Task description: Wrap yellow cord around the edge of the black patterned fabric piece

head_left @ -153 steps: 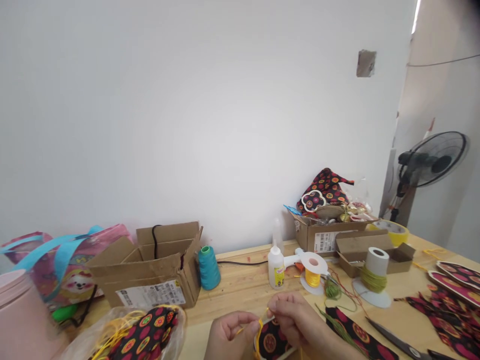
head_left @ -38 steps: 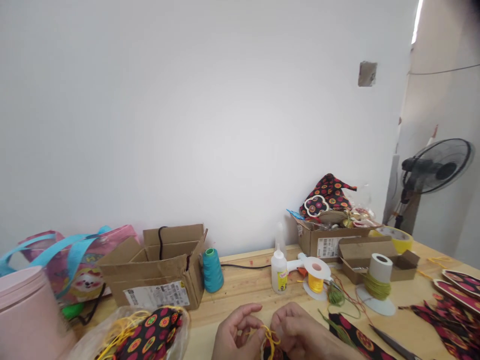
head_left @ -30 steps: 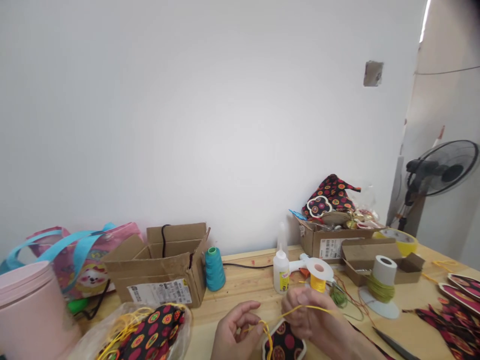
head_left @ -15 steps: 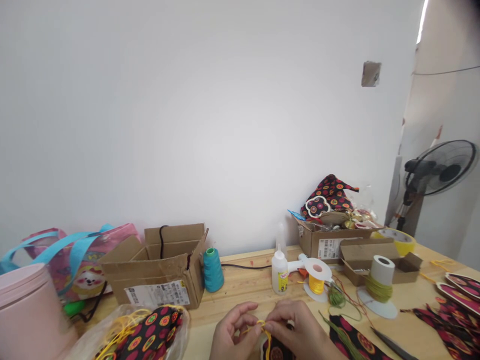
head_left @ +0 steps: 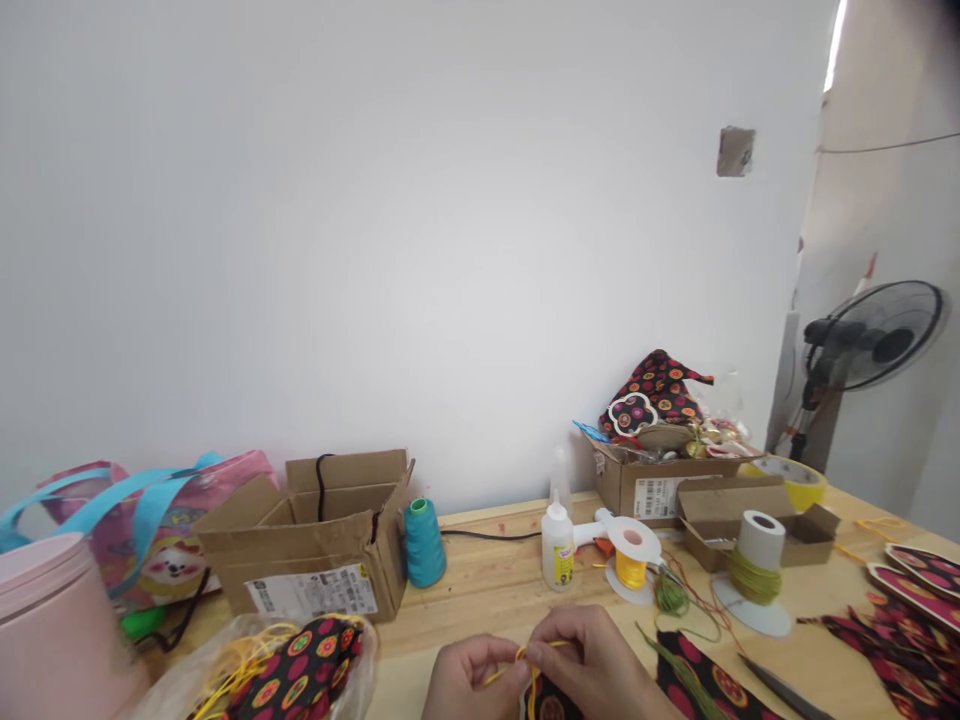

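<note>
Both my hands meet at the front edge of the view, pinching a yellow cord (head_left: 533, 690) between thumbs and fingertips. My left hand (head_left: 474, 680) has its fingers curled in around one part of the cord, which forms a small loop. Close beside it, my right hand (head_left: 592, 660) grips another part. Below the cord lies a dark patterned fabric piece with a pale rim (head_left: 553, 700), partly hidden by my hands and cut off by the frame. A strip of similar fabric (head_left: 720, 685) with green cord on it lies right of my right hand.
A white glue bottle (head_left: 557, 548), a yellow cord spool (head_left: 631, 565) and a green cord spool (head_left: 757, 575) stand beyond my hands. Pointed dark-metal scissors or tweezers (head_left: 780, 685) lie at right. Left are a teal thread cone (head_left: 425, 545), a cardboard box (head_left: 315, 560) and a plastic bag (head_left: 360, 675).
My left fingers have curled in more, and my hands have drawn the yellow cord into a tighter loop. The camera view has shifted slightly.
</note>
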A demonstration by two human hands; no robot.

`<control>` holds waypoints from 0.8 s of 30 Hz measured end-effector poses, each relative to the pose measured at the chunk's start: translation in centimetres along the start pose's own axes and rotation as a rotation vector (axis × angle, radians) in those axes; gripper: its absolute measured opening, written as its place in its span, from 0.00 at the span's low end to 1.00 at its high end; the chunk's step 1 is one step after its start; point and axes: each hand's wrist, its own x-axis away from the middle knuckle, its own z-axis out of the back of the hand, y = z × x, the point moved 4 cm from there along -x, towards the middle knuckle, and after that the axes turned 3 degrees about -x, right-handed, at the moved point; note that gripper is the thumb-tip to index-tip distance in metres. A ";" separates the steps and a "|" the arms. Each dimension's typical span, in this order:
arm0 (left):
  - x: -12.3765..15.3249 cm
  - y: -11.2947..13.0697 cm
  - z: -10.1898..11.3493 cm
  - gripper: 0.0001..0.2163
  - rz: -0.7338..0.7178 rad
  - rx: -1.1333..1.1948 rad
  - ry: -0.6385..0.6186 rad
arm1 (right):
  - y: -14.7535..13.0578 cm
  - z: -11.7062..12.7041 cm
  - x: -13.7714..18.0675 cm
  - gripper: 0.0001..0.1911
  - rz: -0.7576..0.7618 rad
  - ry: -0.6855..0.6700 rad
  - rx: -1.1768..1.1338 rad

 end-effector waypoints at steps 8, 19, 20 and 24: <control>0.4 0.7 0.0 0.06 -0.017 -0.016 0.054 | -1.6 0.8 0.0 0.11 0.092 0.065 0.039; -0.1 -0.5 -0.2 0.07 0.008 0.021 0.069 | -2.2 1.1 0.3 0.18 0.051 0.149 -0.219; -0.2 -0.5 -0.3 0.08 0.008 0.020 0.073 | -2.3 1.1 0.4 0.18 0.058 0.148 -0.238; -0.1 -0.8 -0.5 0.11 0.024 0.016 0.070 | -2.4 1.3 0.3 0.19 0.064 0.145 -0.276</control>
